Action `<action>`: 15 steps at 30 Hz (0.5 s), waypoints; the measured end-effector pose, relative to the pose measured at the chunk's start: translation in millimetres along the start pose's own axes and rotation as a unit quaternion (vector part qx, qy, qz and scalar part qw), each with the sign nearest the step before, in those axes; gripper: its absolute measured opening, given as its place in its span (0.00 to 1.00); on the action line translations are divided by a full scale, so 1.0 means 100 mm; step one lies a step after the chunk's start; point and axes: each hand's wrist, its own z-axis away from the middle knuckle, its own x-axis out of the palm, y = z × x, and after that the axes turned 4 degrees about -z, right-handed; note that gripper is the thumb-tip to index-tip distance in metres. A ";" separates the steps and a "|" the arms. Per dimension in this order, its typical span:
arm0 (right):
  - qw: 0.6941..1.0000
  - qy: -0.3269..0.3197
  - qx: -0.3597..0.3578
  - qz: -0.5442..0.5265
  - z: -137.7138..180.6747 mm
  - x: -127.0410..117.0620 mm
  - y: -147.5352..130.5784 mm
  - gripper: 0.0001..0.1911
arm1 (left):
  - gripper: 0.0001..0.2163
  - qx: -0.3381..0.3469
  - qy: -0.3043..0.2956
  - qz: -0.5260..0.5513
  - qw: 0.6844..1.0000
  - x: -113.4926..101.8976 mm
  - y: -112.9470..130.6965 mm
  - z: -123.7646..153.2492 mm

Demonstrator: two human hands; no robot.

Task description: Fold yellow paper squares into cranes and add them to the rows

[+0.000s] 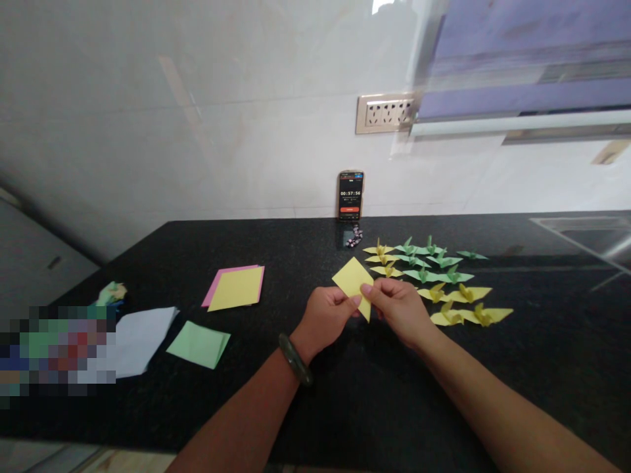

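Both hands hold one folded yellow paper [351, 278] just above the black counter [305, 407]. My left hand [324, 317], with a dark bangle on its wrist, pinches the paper's lower edge. My right hand [398, 307] pinches its right corner between thumb and fingers. Just right of the hands lie several folded paper cranes, yellow ones [463, 315] nearest and green ones [434, 261] farther back.
A stack of yellow and pink sheets [236, 287] lies to the left, with a green sheet [198, 344] and a pale blue sheet [140, 338] nearer the edge. A phone showing a timer [350, 194] leans on the wall. A sink [591, 236] is at the far right.
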 end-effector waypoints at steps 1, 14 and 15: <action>1.000 0.007 -0.003 0.011 0.00 0.00 0.01 0.21 | 0.13 0.002 0.001 0.002 1.000 0.00 0.00 0.00; 0.992 -0.036 -0.030 0.117 0.02 0.12 0.03 0.14 | 0.14 -0.036 0.089 0.002 0.995 0.01 -0.03 -0.02; 0.991 -0.039 -0.035 0.123 0.03 0.12 0.03 0.13 | 0.14 -0.036 0.095 0.005 0.995 0.02 -0.03 -0.02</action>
